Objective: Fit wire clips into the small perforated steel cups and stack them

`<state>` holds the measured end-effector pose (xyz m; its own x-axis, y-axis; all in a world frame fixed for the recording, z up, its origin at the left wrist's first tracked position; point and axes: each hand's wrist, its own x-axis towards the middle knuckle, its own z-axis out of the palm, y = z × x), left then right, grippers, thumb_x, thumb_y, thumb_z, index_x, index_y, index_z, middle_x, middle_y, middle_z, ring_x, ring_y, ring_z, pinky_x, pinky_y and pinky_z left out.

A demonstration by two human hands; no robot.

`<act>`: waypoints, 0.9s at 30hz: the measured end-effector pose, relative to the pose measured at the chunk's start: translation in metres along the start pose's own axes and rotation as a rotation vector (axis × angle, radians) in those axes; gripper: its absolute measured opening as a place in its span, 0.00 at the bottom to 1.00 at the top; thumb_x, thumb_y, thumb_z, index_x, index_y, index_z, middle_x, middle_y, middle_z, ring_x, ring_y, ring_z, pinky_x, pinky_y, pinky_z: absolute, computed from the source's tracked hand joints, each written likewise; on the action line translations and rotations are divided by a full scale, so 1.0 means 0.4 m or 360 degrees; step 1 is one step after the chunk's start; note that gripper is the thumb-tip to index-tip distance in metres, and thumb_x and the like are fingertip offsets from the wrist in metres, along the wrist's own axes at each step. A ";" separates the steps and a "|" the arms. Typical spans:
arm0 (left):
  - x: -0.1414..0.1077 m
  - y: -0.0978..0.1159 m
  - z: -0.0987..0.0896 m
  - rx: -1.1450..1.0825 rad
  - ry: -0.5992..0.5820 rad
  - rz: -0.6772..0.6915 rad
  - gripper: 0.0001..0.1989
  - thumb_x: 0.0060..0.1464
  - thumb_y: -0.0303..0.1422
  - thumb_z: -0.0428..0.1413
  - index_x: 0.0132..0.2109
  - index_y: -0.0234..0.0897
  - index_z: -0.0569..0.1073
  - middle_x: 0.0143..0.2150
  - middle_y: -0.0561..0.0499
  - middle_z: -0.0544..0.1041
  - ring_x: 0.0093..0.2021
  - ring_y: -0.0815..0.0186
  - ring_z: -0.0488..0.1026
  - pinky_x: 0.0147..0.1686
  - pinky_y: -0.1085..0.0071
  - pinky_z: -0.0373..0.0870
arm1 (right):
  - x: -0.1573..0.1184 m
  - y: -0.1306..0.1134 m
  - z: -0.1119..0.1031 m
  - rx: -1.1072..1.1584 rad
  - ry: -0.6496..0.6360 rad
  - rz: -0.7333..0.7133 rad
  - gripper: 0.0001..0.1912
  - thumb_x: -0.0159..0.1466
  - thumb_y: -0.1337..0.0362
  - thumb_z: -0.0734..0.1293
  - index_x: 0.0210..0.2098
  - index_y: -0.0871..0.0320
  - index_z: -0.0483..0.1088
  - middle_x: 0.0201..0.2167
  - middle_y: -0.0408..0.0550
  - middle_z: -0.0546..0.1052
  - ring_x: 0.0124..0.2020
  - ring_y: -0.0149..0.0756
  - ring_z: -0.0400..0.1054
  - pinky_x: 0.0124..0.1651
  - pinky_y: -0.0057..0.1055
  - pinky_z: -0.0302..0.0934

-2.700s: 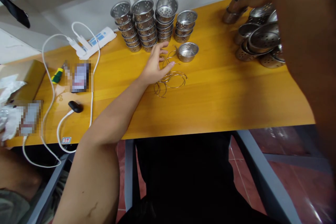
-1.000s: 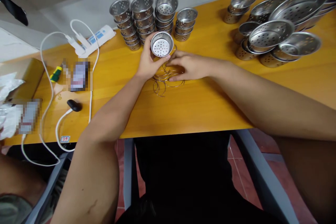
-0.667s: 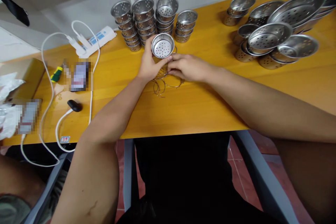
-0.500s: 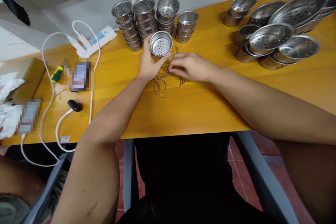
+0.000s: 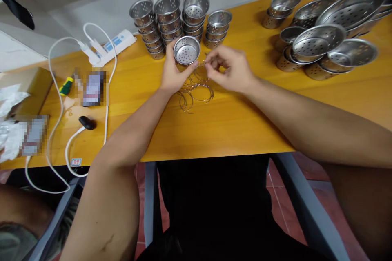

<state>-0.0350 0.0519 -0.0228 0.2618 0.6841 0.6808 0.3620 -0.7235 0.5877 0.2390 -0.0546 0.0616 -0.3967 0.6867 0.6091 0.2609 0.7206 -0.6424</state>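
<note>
My left hand (image 5: 172, 71) is closed around a small perforated metal cup (image 5: 186, 51), tilted so that its open mouth and holed bottom face me. Just to the right, my right hand (image 5: 229, 68) pinches a thin wire (image 5: 202, 63) between thumb and forefinger, close to the cup's rim. Beneath both hands several loose curled wires (image 5: 203, 93) lie tangled on the tabletop (image 5: 220, 130). Where the pinched wire ends is too fine to make out.
Stacked perforated cups (image 5: 168, 10) stand behind the hands. Larger perforated bowls (image 5: 352, 55) and cups crowd the right. At left are a power strip (image 5: 118, 45) with white cables, a yellow-green screwdriver (image 5: 66, 86), a blurred phone (image 5: 94, 88) and a cardboard box (image 5: 41, 85).
My right hand has risen from the wires and moved slightly right and away from me, with a wire between its fingertips. The left hand and cup have hardly moved.
</note>
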 end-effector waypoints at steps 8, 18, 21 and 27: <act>0.000 0.006 0.005 0.0024 -0.0036 0.0012 0.60 0.61 0.76 0.67 0.84 0.54 0.53 0.79 0.39 0.73 0.81 0.45 0.78 0.86 0.47 0.72 | 0.027 0.072 0.024 0.0260 0.0424 0.0340 0.38 0.74 0.16 0.69 0.56 0.43 0.70 0.44 0.50 0.81 0.35 0.45 0.70 0.38 0.47 0.65; 0.001 0.054 -0.003 0.0010 -0.0055 0.0014 0.55 0.65 0.73 0.66 0.83 0.54 0.56 0.79 0.39 0.75 0.80 0.47 0.79 0.85 0.46 0.74 | 0.043 0.089 0.015 0.0150 0.0326 0.0356 0.38 0.73 0.16 0.68 0.50 0.44 0.71 0.32 0.46 0.69 0.34 0.47 0.56 0.41 0.49 0.55; 0.003 0.059 -0.006 0.0007 -0.0057 0.0005 0.55 0.63 0.72 0.69 0.81 0.53 0.59 0.77 0.40 0.75 0.80 0.45 0.78 0.85 0.45 0.74 | 0.046 0.084 0.021 0.0179 0.0364 0.0357 0.41 0.71 0.14 0.68 0.49 0.45 0.69 0.31 0.43 0.65 0.32 0.44 0.53 0.41 0.48 0.55; 0.009 0.038 -0.012 0.0069 -0.0042 0.0054 0.52 0.56 0.72 0.75 0.75 0.53 0.69 0.73 0.43 0.75 0.79 0.41 0.76 0.86 0.38 0.71 | 0.037 0.071 0.014 0.0097 0.0291 0.0313 0.45 0.72 0.10 0.63 0.52 0.45 0.70 0.32 0.43 0.67 0.33 0.44 0.54 0.42 0.48 0.57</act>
<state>-0.0328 0.0428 -0.0094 0.2982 0.6617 0.6880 0.3905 -0.7422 0.5446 0.2357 -0.0245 0.0501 -0.1765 0.8227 0.5404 0.2616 0.5685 -0.7800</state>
